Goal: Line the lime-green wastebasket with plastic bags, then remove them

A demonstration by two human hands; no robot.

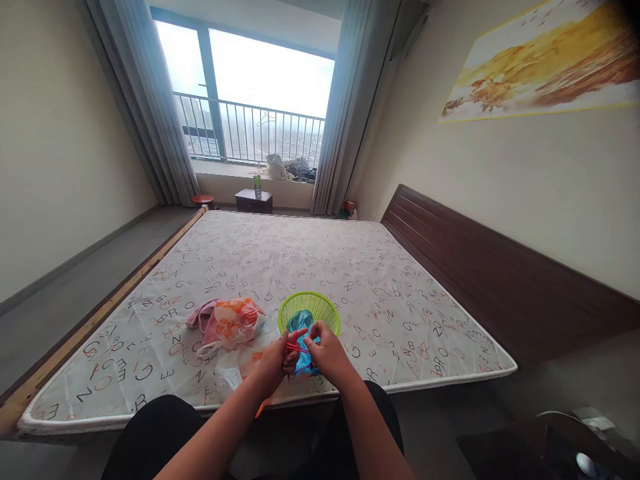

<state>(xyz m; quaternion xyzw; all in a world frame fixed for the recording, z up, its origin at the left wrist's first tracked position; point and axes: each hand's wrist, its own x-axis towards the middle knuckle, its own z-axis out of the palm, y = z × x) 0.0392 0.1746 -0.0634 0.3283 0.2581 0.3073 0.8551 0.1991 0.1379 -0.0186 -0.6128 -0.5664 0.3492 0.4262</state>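
Printed letters (313, 274) including N, E, R mark the mattress (260, 240)

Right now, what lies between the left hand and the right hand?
In the head view, a thin red strand spans the left hand and right hand, with crumpled blue plastic behind it.

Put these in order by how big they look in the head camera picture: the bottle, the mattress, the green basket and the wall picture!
1. Mattress
2. Wall picture
3. Green basket
4. Bottle

The bottle is farther away, so it looks extra small.
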